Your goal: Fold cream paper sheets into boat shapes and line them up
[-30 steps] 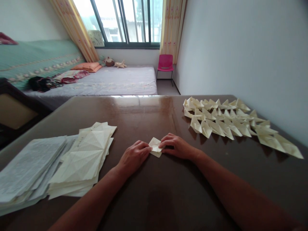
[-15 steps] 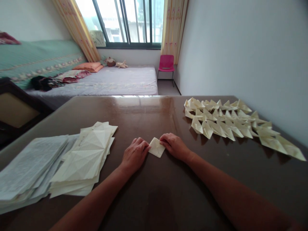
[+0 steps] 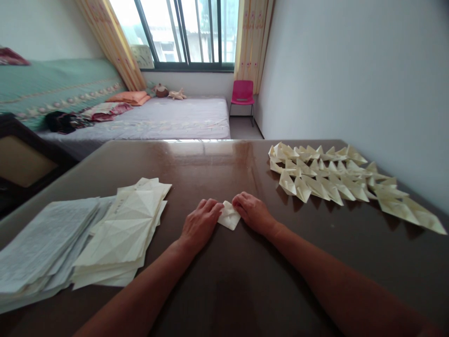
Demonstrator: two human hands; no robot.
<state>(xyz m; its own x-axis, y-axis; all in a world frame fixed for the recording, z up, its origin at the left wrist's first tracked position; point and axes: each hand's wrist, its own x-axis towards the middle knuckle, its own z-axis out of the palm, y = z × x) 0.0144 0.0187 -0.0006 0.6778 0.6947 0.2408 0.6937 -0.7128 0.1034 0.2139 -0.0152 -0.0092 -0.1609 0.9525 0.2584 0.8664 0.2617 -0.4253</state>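
A small folded square of cream paper (image 3: 229, 219) lies on the brown table, one corner pointing towards me. My left hand (image 3: 203, 220) is closed on its left edge, fingers bent together. At its right upper edge my right hand (image 3: 253, 211) pinches the paper between thumb and fingers. The fingers of both hands cover the side corners, so the folds there are hidden. Off to the right stand several folded paper boats (image 3: 321, 180) in rows. On the left lies a pile of creased cream sheets (image 3: 122, 229).
A stack of printed sheets (image 3: 45, 243) lies at the table's left, partly under the creased ones. Beyond the glossy table (image 3: 196, 164) are a bed (image 3: 182, 117) and a pink chair (image 3: 242, 92). A white wall (image 3: 358, 84) runs along the right.
My left hand has moved slightly right and further over the paper's left corner. My right hand has shifted a little up and left along its upper edge.
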